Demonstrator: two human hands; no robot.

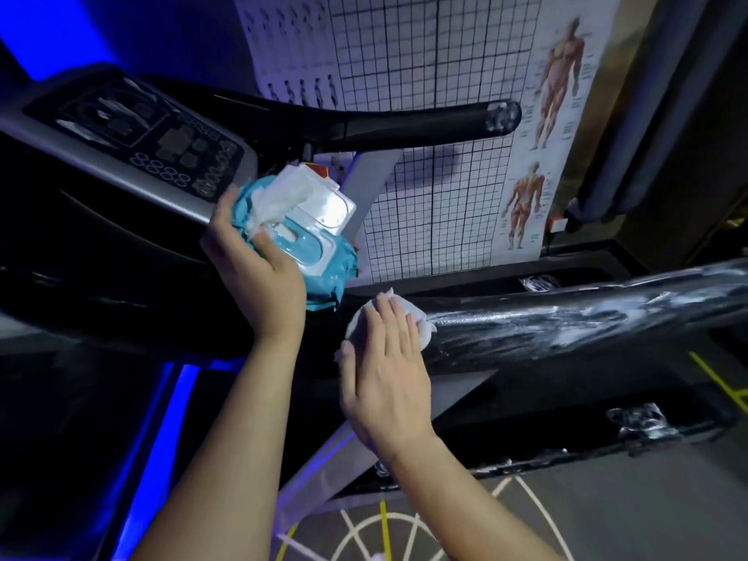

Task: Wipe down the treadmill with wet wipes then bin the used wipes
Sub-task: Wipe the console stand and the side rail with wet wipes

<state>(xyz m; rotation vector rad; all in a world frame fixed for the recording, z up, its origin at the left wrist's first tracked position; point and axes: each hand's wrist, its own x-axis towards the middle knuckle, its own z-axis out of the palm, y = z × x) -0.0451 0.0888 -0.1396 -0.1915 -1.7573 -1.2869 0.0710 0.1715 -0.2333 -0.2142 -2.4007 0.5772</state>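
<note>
The wet wipe (423,332) sits bunched on the near end of the treadmill's black side rail (566,321), pinned under the right hand (384,366). That hand is spread flat, fingers straight and close together, pressing the cloth onto the rail. White edges of the wipe show past the fingertips and beside the thumb. To the right of the hand, wet foamy streaks shine along the dark rail.

Just up and to the left, the left hand (259,269) grips a teal pack of wipes (332,277) by its left end and holds it in the air, in front of the lower edge of the console (141,131). The fingers are clamped on the pack. Its clear flip lid (328,204) stands open, and a fresh white wipe (271,204) pokes up out of the opening beside the thumb.

The console is grey with a dark panel of buttons. From beside it a second black handlebar (404,123) reaches to the right, with pale smears on its end cap. Lower down, a blob of foam (643,423) sits on the treadmill's dark frame.

On the wall behind hangs a grid chart (425,74), with anatomy figures (560,83) printed along its right side. A blue light strip (162,439) glows at lower left, and white and yellow floor lines (404,528) cross the grey floor.
</note>
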